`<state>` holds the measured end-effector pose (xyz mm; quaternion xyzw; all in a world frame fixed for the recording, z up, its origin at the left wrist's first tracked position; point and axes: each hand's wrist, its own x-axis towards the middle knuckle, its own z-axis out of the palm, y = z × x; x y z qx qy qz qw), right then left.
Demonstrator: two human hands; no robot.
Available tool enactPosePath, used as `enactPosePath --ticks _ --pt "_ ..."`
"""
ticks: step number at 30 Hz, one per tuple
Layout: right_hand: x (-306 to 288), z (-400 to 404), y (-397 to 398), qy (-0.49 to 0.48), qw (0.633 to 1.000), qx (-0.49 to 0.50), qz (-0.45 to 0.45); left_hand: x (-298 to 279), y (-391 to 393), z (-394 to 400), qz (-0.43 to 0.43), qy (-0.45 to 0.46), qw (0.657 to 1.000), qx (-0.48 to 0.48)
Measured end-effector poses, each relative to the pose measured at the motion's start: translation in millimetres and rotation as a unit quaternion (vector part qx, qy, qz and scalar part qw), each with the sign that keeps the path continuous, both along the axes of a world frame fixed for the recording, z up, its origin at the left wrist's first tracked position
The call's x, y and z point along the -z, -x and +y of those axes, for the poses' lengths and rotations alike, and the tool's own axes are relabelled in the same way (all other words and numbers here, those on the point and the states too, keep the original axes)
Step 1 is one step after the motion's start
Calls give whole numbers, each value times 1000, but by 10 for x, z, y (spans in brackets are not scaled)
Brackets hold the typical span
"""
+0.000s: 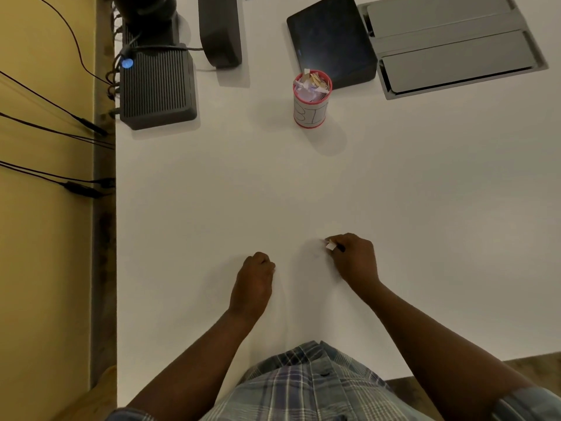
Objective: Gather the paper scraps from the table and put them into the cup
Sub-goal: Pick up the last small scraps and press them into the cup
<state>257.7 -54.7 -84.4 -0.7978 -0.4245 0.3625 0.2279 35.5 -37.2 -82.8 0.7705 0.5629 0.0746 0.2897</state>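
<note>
Right hand (pixel 353 259) pinches a scrap (pixel 330 245); cup (pixel 311 100) well beyond.

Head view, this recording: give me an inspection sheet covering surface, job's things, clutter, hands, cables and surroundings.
Surface: white table, mostly bare in the middle.
Job's things: cup upright at the far side, filled with paper scraps; one scrap pinched in the right hand.
Clutter: ribbed dark box with a blue light, dark stand, black tablet, grey folded cover.
Hands: right hand has a grip on the scrap; left hand curled on the table, contents not visible.
Cables: several black cables run off the left edge.
Surroundings: yellow floor to the left.
</note>
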Motion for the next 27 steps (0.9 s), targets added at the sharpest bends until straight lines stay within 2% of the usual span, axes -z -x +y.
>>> enactPosePath --ticks 3,5,7,12,16,17,18,19,21,22,24,25,27 --pt "-9 -71 152 -41 984 -156 -79 -26 -37 6 29 -3 999 20" --pt "17 -146 238 -64 945 -273 -168 -38 -71 -11 47 -4 999 26" --pt "3 -214 292 -93 911 -340 -216 -33 -97 -44 65 -5 997 33" --pt "38 -322 302 -160 850 -408 -292 -12 -135 -49 112 -14 993 35" --pt "63 -275 274 -156 830 -430 -319 -31 -196 -16 157 -27 986 50" --pt "51 -238 268 -144 839 -421 -312 -39 -202 10 155 -29 986 49" --pt "50 -188 254 -131 867 -389 -282 -47 -203 50 140 -27 989 39" --pt "23 -125 230 -106 910 -330 -228 -54 -196 101 111 -17 994 13" --pt "-31 36 137 -45 984 -140 -101 -86 -162 212 15 36 994 -98" --pt "-54 109 66 -19 998 -44 -52 -106 -133 278 -35 80 981 -172" --pt "-98 212 -105 35 996 77 22 -150 -49 412 -131 193 924 -304" --pt "-124 237 -182 47 990 112 66 -160 3 464 -203 248 878 -355" --pt "-169 244 -289 42 974 155 163 -197 105 550 -351 317 766 -435"
